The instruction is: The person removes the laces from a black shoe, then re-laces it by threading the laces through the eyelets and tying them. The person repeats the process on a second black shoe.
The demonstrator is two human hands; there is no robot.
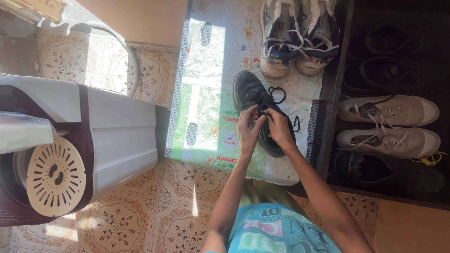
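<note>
— Where is the shoe being handled?

— The black leather lace-up shoe (255,105) lies just above the middle of the frame, toe pointing up, on a printed plastic sheet (206,84) spread over the patterned floor tiles (140,220) (probably to keep the floor clean).

— And the hands?

— Both meet over its laces. The left hand (248,129) has its fingers curled and pinched on a black lace (277,93); the right hand (280,129) is likewise closed on the lacing, so each can pull against the other.

— What else is around?

— A pair of white-and-navy trainers (300,37) sits at the top of the sheet; beige canvas shoes (389,124) rest on a dark rack at the right; a white washing machine (108,126) fills the left.
</note>
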